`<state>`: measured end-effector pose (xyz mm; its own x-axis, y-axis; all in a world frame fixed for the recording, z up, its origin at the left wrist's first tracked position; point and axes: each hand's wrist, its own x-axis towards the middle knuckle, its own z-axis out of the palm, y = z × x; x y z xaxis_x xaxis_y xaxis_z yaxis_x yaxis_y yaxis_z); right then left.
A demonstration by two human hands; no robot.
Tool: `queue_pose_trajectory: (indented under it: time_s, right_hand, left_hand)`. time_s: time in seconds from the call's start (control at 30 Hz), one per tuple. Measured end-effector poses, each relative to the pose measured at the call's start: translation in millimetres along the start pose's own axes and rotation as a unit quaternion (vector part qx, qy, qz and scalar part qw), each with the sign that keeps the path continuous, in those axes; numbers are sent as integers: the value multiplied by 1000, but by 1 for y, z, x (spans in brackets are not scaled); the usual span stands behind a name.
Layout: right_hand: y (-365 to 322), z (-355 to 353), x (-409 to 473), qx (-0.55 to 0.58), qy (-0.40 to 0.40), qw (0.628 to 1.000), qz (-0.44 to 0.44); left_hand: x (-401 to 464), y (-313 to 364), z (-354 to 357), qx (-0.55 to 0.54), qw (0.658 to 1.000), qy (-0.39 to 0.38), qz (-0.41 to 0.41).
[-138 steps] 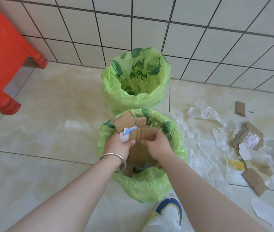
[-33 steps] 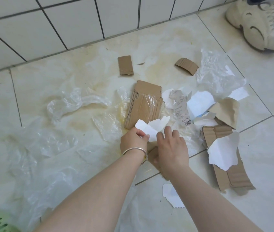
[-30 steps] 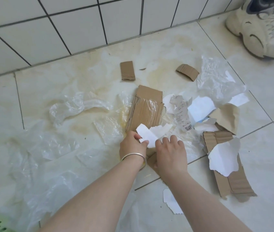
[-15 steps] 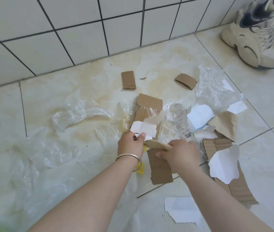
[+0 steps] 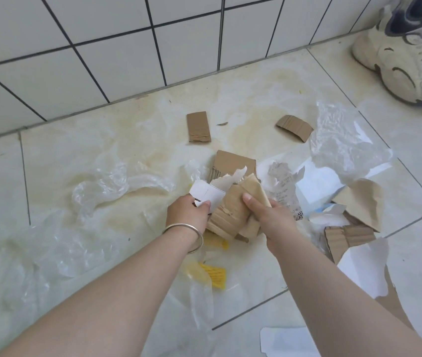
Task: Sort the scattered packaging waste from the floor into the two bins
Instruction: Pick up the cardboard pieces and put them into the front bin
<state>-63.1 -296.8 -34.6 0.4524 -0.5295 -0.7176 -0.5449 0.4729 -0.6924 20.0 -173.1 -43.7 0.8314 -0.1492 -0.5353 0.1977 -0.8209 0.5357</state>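
Note:
My left hand point(image 5: 188, 215), with a silver bangle on the wrist, grips torn white paper pieces point(image 5: 211, 193) above the floor. Right beside it my right hand point(image 5: 273, 215) holds a folded brown cardboard piece point(image 5: 235, 210) pressed against the paper. Behind them lies a larger cardboard piece point(image 5: 230, 161). Two small cardboard scraps point(image 5: 198, 127) point(image 5: 294, 128) lie nearer the wall. More cardboard point(image 5: 347, 239), brown paper point(image 5: 362, 202) and white paper point(image 5: 364, 269) are scattered at the right. Clear plastic film point(image 5: 106, 184) covers the floor at the left. Neither bin is in view.
A white tiled wall point(image 5: 127, 47) runs along the back. A cream sneaker point(image 5: 405, 55) stands at the top right. Crumpled plastic point(image 5: 344, 140) and a printed receipt point(image 5: 286, 191) lie right of my hands. Yellow scraps point(image 5: 215, 275) sit under plastic between my forearms.
My right hand has lifted the brown cardboard off the floor and brought it against the white paper in my left hand. The view has tilted up a little toward the wall.

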Motion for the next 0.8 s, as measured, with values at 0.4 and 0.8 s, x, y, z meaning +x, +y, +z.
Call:
queue_pose_trajectory:
  time_s: [0.4, 0.8]
  right_hand:
    - [16, -17, -9, -31, -71, 997, -8]
    - [27, -74, -68, -109, -27, 993, -21]
  left_hand:
    - [-29, -19, 3, -210, 976, -51, 18]
    - [-108, 2, 15, -231, 939, -253, -35]
